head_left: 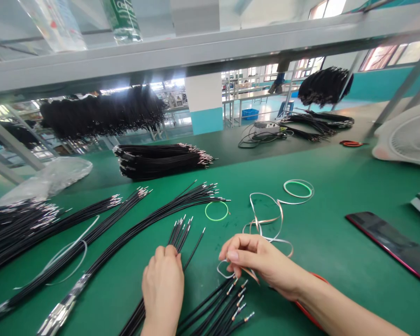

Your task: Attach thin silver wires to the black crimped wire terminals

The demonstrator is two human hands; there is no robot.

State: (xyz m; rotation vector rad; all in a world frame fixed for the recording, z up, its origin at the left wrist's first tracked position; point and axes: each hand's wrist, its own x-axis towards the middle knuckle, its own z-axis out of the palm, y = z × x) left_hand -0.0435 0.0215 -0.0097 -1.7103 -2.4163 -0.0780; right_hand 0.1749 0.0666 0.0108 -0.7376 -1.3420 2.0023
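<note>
My left hand (164, 282) is closed around a bundle of thin black cables (178, 235), their bare tips sticking out beyond the knuckles. One separate black cable (196, 246) juts out to the right of that bundle. Thumb and fingers meet on my right hand (257, 257), above the tips of a second group of black cables (219, 308) with metal terminals. A thin white and pinkish strip (266, 221) curls around behind this hand, with part showing below the fingers. Whatever lies between the right fingertips is too small to make out.
More cable bundles (133, 233) lie to the left, one thick bundle (161, 161) behind. A green ring (217, 211), a phone (388, 242) and a white fan (411, 135) are on the green mat. A shelf beam (210, 44) crosses overhead; a red cord (310, 312) runs beneath my right forearm.
</note>
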